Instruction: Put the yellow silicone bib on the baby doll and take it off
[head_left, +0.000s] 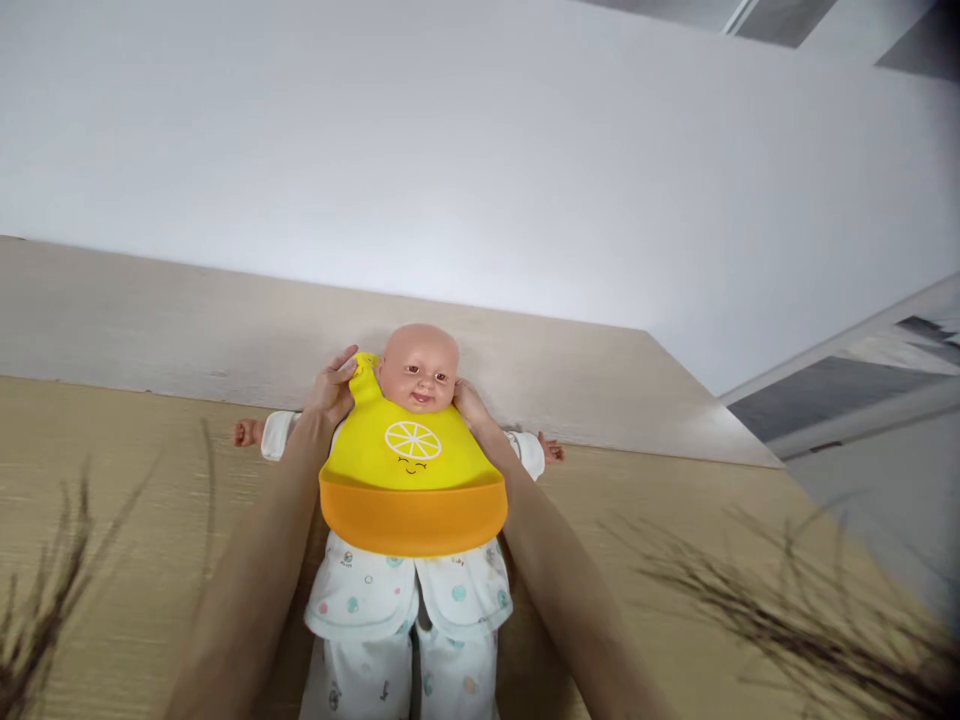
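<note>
Fingers of the left hand (331, 392) curl on the strap (363, 384) of the yellow bib (412, 465); I can't tell what the right hand (470, 404) grips by the doll's (420, 355) neck. The bib covers its chest, near the bench's (169, 430) far edge; strap not seen joined. Both arms (262, 560) reach forward

A baby doll (420, 362) rests on a tan, seemingly wooden surface (150, 440).
</note>
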